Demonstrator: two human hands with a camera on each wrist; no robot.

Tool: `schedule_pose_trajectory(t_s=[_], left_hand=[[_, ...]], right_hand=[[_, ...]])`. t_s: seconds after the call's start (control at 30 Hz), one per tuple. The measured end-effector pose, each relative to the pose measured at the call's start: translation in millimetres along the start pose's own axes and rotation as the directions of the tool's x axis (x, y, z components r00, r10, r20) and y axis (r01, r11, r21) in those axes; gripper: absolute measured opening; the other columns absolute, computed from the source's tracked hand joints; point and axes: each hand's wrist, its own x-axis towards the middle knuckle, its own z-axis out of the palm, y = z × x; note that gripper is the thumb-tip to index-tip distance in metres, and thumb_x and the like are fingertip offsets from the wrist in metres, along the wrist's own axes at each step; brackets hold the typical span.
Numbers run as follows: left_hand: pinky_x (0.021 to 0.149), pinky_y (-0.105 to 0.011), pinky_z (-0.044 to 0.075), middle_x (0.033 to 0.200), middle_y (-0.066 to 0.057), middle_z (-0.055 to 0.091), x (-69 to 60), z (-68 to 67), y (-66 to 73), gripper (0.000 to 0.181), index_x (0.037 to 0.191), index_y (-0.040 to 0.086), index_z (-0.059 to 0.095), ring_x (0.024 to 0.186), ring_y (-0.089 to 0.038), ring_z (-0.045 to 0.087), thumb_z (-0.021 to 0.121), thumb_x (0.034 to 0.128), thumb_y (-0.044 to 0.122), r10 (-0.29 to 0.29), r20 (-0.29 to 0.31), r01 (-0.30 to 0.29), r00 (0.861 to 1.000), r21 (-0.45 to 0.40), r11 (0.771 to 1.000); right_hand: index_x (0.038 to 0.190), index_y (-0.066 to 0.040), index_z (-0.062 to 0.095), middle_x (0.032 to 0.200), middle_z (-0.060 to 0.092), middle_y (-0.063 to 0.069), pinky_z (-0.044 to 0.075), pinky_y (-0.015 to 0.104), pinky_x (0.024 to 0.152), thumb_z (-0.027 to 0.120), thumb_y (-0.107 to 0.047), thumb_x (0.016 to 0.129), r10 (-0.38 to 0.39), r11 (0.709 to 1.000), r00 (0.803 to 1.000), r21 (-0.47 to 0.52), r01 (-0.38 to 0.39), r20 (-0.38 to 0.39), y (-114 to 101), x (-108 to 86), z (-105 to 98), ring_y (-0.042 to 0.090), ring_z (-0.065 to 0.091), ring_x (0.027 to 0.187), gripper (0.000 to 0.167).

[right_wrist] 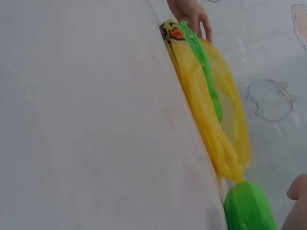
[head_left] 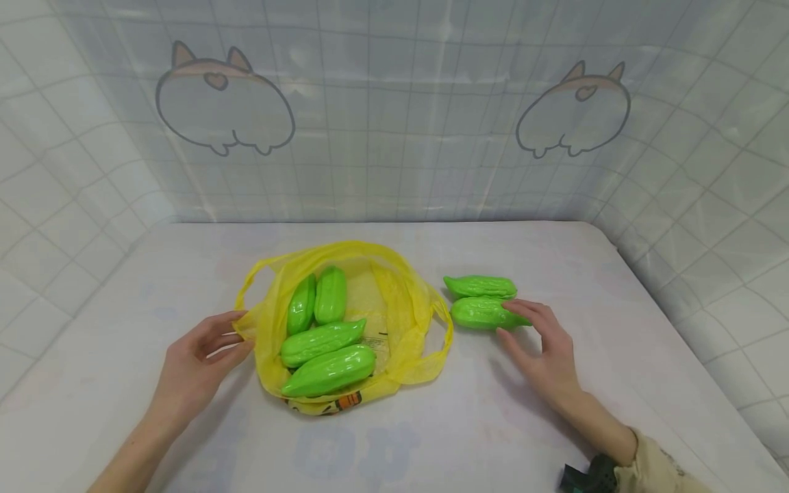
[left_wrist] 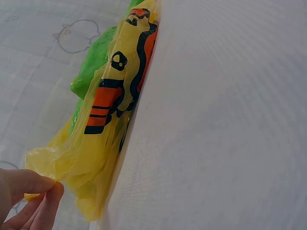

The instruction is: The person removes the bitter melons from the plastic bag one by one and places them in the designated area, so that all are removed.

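A yellow plastic bag [head_left: 401, 363] lies with its mouth open and several glossy green toy bitter melons [head_left: 329, 370] inside. My left hand [head_left: 206, 356] pinches the bag's left edge between thumb and fingers, which the left wrist view also shows. Right of the bag, two more bitter melons lie side by side, a rear bitter melon [head_left: 481, 286] and a front bitter melon [head_left: 477, 313]. Over the right end of the front one is my right hand [head_left: 545, 349], fingers spread and thumb apart from it. Whether its fingertips touch the melon, I cannot tell.
A pale tabletop [head_left: 370, 452] carries everything. Behind it and along both sides hangs a grid-patterned curtain [head_left: 394, 123] with cartoon animal drawings. One bag handle [head_left: 440, 342] loops out toward the two loose melons.
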Motion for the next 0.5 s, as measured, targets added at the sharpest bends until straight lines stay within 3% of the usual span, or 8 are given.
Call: schedule_pose_trajectory(t_s=[0.17, 0.5], left_hand=[[0.081, -0.004, 0.051, 0.119, 0.024, 0.058, 0.3, -0.5, 1.0, 0.05, 0.137, 0.008, 0.057, 0.097, 0.013, 0.06, 0.075, 0.0911, 0.016, -0.013, 0.002, 0.013, 1.0, 0.011, 1.0], [0.081, -0.004, 0.052, 0.117, 0.025, 0.057, -0.2, -0.4, 2.2, 0.05, 0.137, 0.007, 0.057, 0.097, 0.012, 0.06, 0.075, 0.0909, 0.015, -0.017, 0.001, 0.017, 1.0, 0.002, 1.0]], right_hand=[[0.116, 0.001, 0.069, 0.114, 0.066, 0.016, 0.043, 0.015, 0.104, 0.079, 0.014, 0.067, -0.01, 0.999, 0.999, 0.031, 0.009, 0.048, 14.0, -9.8, 11.2, 0.015, 0.058, 0.114, 0.052], [0.119, -0.002, 0.068, 0.116, 0.067, 0.012, 0.044, 0.017, 0.103, 0.077, 0.01, 0.072, -0.037, 0.994, 0.994, 0.107, 0.026, 0.102, -0.5, -11.4, 25.9, 0.015, 0.059, 0.115, 0.049]])
